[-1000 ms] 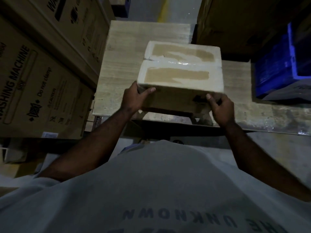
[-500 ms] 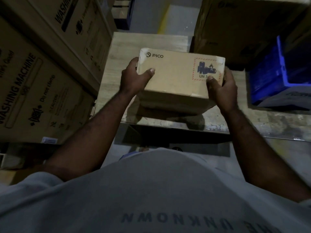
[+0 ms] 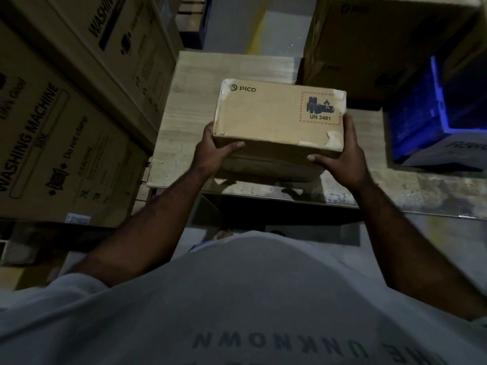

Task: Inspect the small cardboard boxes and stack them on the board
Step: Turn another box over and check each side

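A small brown cardboard box [image 3: 274, 114], printed PICO with a red-bordered UN 3481 battery label, is held up above the pale wooden board [image 3: 224, 69]. My left hand [image 3: 213, 151] grips its near left corner, thumb across the front face. My right hand [image 3: 342, 154] grips the near right corner, thumb under the front edge. The box's printed face points up at me, tilted. Its corners look scuffed and torn. Its shadow falls on the board below.
Large washing machine cartons [image 3: 52, 133] stand along the left. A big brown carton [image 3: 382, 46] sits at the back right, beside a blue crate [image 3: 432, 114]. The board's near edge [image 3: 290, 198] lies just past my body, over grey floor.
The box has been turned over from its taped face to the printed PICO face. It then tilted a little further, and my hands slid down to its near corners.
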A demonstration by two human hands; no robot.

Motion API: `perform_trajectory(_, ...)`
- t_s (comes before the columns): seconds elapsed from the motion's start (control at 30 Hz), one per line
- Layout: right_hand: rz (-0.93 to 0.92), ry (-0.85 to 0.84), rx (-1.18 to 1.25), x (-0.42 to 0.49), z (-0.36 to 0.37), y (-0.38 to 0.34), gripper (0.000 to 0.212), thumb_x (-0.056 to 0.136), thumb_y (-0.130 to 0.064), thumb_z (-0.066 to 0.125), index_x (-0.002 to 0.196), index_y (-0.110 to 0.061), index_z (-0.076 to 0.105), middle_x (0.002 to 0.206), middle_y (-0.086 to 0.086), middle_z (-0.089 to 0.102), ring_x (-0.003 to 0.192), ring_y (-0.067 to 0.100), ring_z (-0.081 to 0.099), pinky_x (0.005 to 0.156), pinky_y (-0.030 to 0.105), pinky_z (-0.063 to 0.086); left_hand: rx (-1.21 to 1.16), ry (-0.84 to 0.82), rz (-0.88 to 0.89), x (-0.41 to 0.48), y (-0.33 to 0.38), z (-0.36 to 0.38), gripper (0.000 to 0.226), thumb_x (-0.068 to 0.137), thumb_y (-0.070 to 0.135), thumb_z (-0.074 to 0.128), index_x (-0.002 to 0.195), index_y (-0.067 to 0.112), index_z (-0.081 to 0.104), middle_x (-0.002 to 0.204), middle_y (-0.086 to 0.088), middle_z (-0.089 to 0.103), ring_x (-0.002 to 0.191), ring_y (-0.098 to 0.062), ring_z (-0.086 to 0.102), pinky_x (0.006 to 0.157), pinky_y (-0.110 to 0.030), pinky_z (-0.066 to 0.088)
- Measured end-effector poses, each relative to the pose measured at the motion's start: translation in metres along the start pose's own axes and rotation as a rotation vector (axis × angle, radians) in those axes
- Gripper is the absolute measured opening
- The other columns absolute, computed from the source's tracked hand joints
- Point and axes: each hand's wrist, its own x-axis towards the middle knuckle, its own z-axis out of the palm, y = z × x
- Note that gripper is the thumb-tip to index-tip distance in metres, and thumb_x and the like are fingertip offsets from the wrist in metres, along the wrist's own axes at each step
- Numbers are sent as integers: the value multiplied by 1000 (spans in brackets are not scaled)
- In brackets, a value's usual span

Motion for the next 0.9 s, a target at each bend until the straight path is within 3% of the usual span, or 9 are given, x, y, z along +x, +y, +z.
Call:
perform_trajectory(0.07,-2,25,-28,1,0,-1,115,76,-27,93,164,-26,19,152,-10,53,136,2,52,111,37,51,15,28,-26,1,-2,4,87,71,46,90,141,15,49,124,2,65,120,-21,62,97,-26,49)
perform_trajectory(0.13,-9,77,-40,1,1,-8,108,78,-24,91,164,-23,26,149,-15,52,128,-12,51,107,20,50,14,43,-25,3,3,3,86,68,54,89,136,14,53,126,-3,67,118,-23,64,102,-34,52)
perform_trajectory(0.23,-26,221,-64,7,-1,-21,91,83,-31,87,159,-16,39,143,-16,49,122,-18,46,99,3,42,96,113,-12,9,23,1,82,66,74,77,123,18,61,117,-2,71,107,-22,67,91,-38,56)
perform_trajectory(0.33,-46,359,-95,18,-5,-37,81,86,-51,79,155,-23,46,137,-16,57,119,-7,54,97,12,49,304,230,34,14,46,-2,63,82,76,64,105,17,61,100,-3,68,89,-24,63,67,-32,44)
perform_trajectory(0.4,-45,413,-116,25,-7,-46,77,91,-54,73,156,-25,44,140,-9,61,119,-3,55,96,19,52,331,292,75,15,53,-2,59,84,77,59,100,20,61,92,1,66,82,-22,63,63,-33,46)
perform_trajectory(0.53,-5,379,-225,37,-7,-51,73,99,-43,67,162,-27,35,154,1,54,132,8,53,108,27,47,319,321,82,15,44,0,56,83,73,63,102,20,67,89,4,69,81,-20,66,65,-33,52)
perform_trajectory(0.67,89,252,-262,42,1,-31,70,103,-34,62,164,-34,26,160,5,48,140,26,51,114,41,45,252,337,-19,18,34,6,57,79,67,72,111,19,71,103,-3,74,93,-22,68,75,-33,56)
perform_trajectory(0.8,123,194,-184,49,8,-14,78,102,-25,63,166,-29,20,161,8,45,142,28,49,117,44,44,154,260,-72,28,29,12,44,84,46,79,115,15,71,107,-2,74,96,-19,68,78,-28,54)
perform_trajectory(0.9,123,163,-184,58,13,0,82,97,-22,67,166,-19,24,161,10,43,146,29,44,121,37,37,148,155,-88,31,25,16,39,89,33,77,122,14,69,113,-1,73,99,-16,68,79,-22,49)
